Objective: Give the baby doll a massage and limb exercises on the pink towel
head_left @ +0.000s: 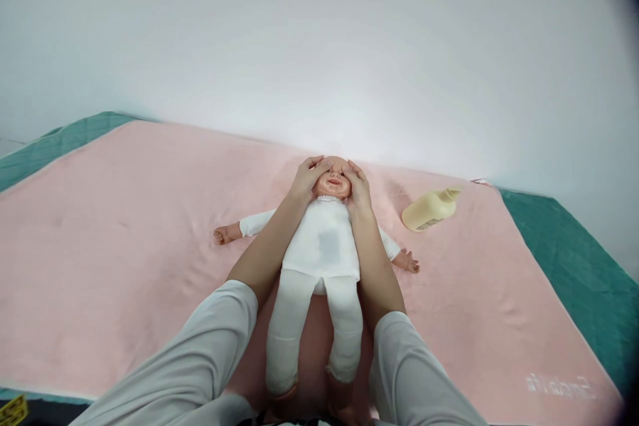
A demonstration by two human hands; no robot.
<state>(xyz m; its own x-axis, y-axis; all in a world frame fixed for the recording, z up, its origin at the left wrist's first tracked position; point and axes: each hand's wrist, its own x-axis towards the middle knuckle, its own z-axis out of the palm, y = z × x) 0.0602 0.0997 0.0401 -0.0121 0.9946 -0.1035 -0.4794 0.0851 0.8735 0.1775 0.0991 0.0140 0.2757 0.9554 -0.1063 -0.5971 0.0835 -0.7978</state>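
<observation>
A baby doll (320, 239) in a white top and white trousers lies on its back, feet toward me and arms spread to the sides. My left hand (309, 175) cups the left side of the doll's head (333, 182), with its thumb over the eye area. On the other side, my right hand (359, 185) holds the head in the same way, thumb near the other eye. Both hands cover the doll's eyes at least in part, while its mouth stays visible. My forearms run along either side of the doll's body.
A pale yellow pump bottle (430, 211) is to the right of the doll, its top pointing up and right. Under everything lies a pink mat (124, 246) over a green quilted cover (574, 239). A white wall (319, 46) rises behind.
</observation>
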